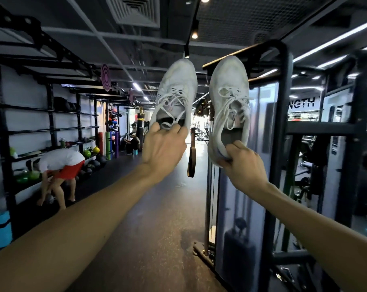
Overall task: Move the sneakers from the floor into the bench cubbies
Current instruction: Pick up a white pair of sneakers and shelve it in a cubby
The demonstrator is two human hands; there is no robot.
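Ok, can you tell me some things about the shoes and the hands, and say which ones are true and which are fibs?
1. Each hand holds one white sneaker. True: the left hand grips the left sneaker, and the right hand grips the right sneaker.
2. The sneakers are on the floor. False: both are held up in the air.
3. The toes point up. True.
4. The laces are black. False: they are white.
5. The sneakers sit in a bench cubby. False: no cubby is in view.
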